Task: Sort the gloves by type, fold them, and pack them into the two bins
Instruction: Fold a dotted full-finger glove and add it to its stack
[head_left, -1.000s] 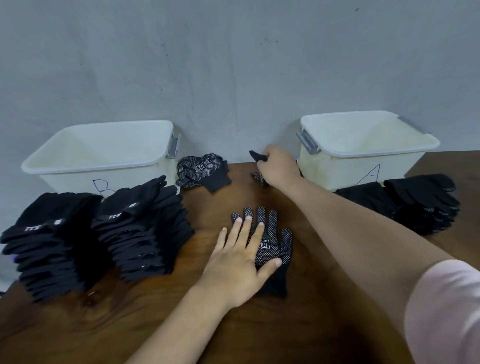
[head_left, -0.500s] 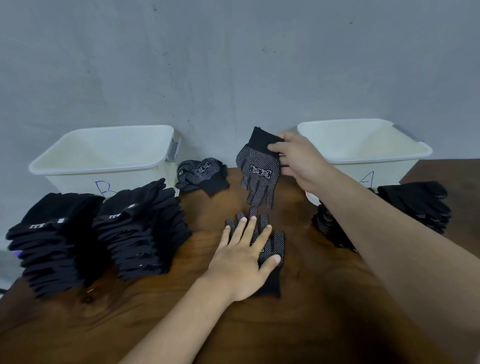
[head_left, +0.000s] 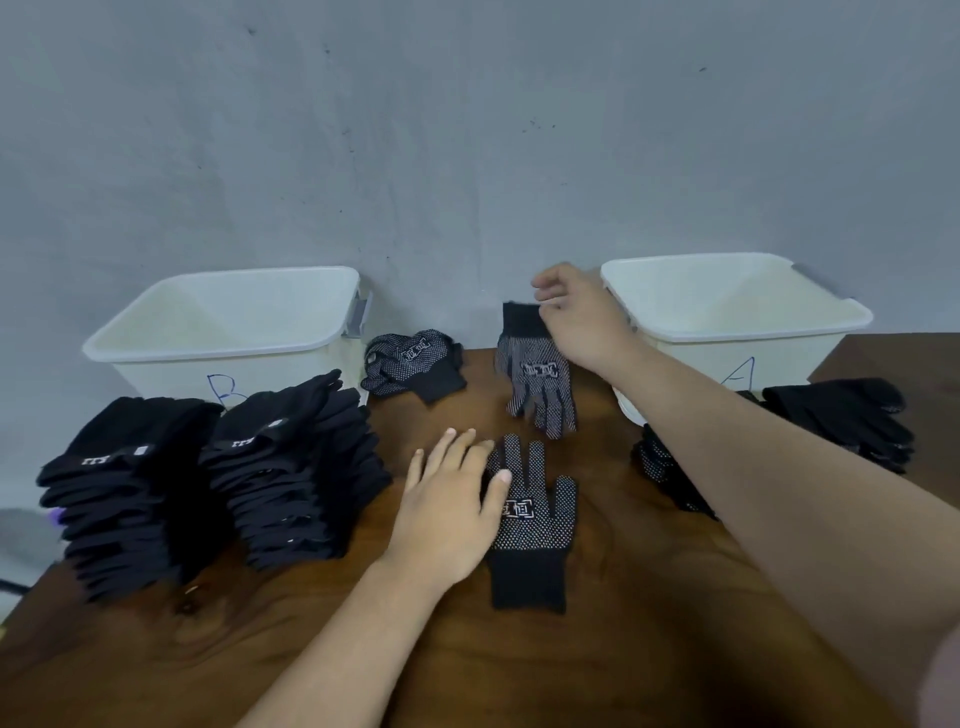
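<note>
A black dotted glove (head_left: 530, 525) lies flat on the wooden table (head_left: 597, 649), fingers pointing away. My left hand (head_left: 452, 509) rests flat beside it, thumb on its palm. My right hand (head_left: 576, 317) pinches the cuff of a second dotted glove (head_left: 540, 379), which hangs fingers down above the table. White bin B (head_left: 228, 332) stands at the back left, white bin A (head_left: 737, 306) at the back right. Both look empty.
Two tall stacks of plain black gloves (head_left: 208, 483) stand at the left. A crumpled dotted glove (head_left: 410, 364) lies between the bins. More black gloves (head_left: 841, 415) and dotted ones (head_left: 665, 473) are piled in front of bin A. A grey wall is behind.
My right hand picked a dotted glove off the table near bin A and lifted it by the cuff. My left hand slid left, uncovering most of the flat glove.
</note>
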